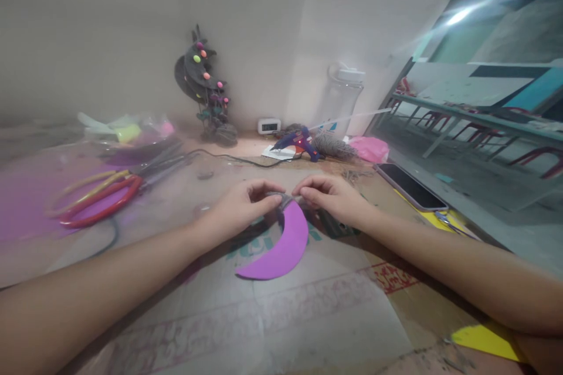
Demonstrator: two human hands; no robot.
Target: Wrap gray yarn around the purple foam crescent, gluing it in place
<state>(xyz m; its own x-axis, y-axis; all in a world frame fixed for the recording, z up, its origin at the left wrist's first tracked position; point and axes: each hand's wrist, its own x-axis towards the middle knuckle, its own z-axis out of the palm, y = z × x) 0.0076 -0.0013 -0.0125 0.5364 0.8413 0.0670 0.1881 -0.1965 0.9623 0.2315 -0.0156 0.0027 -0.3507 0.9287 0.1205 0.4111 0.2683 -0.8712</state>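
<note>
A purple foam crescent (290,246) hangs between my hands over the worktable, its upper tip wrapped with grey yarn (287,200). My left hand (246,202) pinches the wrapped tip from the left, thumb and fingers closed on it. From the right, my right hand (328,196) is closed with thumb and forefinger together at the yarn beside the tip. The strand between its fingertips is too thin to see clearly. The crescent's lower point curves down to the left, uncovered.
Behind my hands lie a blue glue gun (299,142), a ball of grey yarn (332,146), a small clock (268,126) and a bottle (343,99). Red-and-yellow-handled scissors (103,202) lie left. A decorated grey crescent (200,70) stands against the wall. A phone (411,187) rests right.
</note>
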